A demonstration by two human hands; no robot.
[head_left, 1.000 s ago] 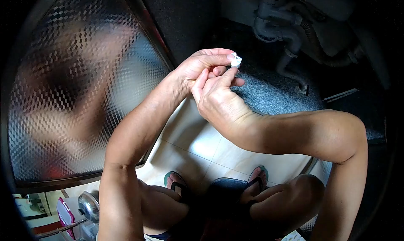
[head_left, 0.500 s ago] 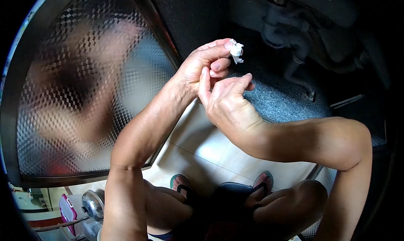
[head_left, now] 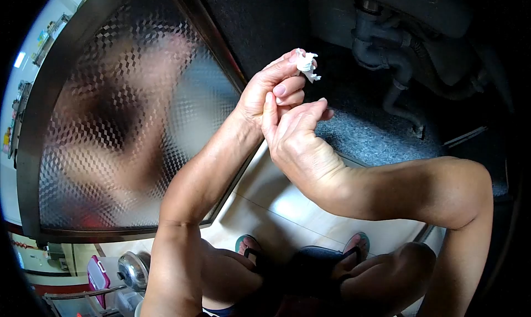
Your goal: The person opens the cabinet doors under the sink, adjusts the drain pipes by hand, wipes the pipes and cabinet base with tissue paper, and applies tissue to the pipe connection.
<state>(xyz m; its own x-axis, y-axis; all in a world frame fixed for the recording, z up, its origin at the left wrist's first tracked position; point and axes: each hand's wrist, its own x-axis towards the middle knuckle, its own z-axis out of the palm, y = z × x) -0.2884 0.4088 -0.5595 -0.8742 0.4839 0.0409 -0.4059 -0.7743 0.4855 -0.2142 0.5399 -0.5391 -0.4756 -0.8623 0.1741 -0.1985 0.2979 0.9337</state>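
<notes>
My left hand is closed, pinching a crumpled piece of white tissue between thumb and fingertips; its other fingers curl toward the palm. Just below it is my right hand, back turned up and wrist bent. One right digit rests against the left palm, while the others point away to the upper right, apart from it. Nothing shows in the right hand, though its palm side is hidden. Both hands are in front of a dark cabinet space with grey drain pipes.
A cabinet door with a patterned glass panel stands open at the left. Speckled blue-grey flooring lines the cabinet. Below are pale floor tiles and my sandalled feet. A metal pot lid and a pink-edged item are at lower left.
The view has shifted slightly, so the door, pipes and floor appear farther right. Both hands keep nearly the same pose, and the tissue stays in the left fingers.
</notes>
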